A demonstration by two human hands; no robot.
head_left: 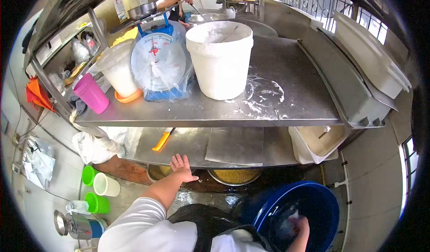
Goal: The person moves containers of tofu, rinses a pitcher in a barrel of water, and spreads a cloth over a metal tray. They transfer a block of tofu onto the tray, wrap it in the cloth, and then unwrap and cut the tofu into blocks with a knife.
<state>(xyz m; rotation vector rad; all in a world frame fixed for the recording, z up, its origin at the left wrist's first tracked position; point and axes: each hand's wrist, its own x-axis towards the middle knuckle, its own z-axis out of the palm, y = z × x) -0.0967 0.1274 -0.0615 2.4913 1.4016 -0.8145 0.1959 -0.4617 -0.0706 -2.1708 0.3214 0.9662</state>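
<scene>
Blue tub (321,207), right grip (302,227) inside (closure, hold unclear), left grip (182,170) splayed, holding nothing.

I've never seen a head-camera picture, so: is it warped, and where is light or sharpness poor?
Head view: strong fisheye warping, corners black; head view: glare whitens the barred window; head view: inside the blue tub it is dim, and the right hand there looks slightly soft.

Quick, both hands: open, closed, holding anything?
Left hand: open, fingers spread, holding nothing visible.
Right hand: inside the blue tub, at something whitish; grip cannot be told.
</scene>
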